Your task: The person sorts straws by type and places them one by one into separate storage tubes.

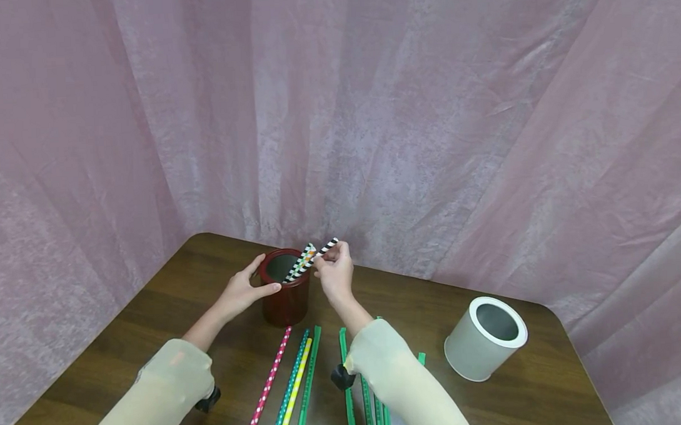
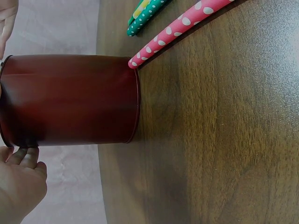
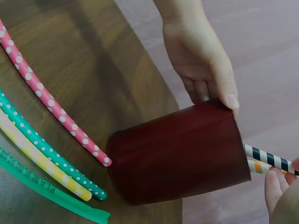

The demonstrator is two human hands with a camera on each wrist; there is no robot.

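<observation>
A dark red can [image 1: 286, 294] stands on the brown table [image 1: 510, 394] with striped straws leaning out of its mouth. My left hand [image 1: 246, 292] grips the can's rim and side; the thumb lies on the wall. My right hand [image 1: 334, 272] pinches a black-and-white striped straw [image 1: 319, 256] whose lower end is inside the can. In the right wrist view the can [image 3: 180, 154] lies between my left hand [image 3: 202, 63] and the striped straw [image 3: 266, 157]. The left wrist view shows the can's wall [image 2: 70, 100] and my fingertips [image 2: 23, 161] at its rim.
Several straws lie on the table in front of the can: a pink dotted one [image 1: 269, 381], a teal dotted one [image 1: 292, 382], a yellow one [image 1: 297, 386] and green ones [image 1: 345, 375]. A white can [image 1: 484, 339] lies tilted at the right. A pink curtain [image 1: 371, 111] hangs behind.
</observation>
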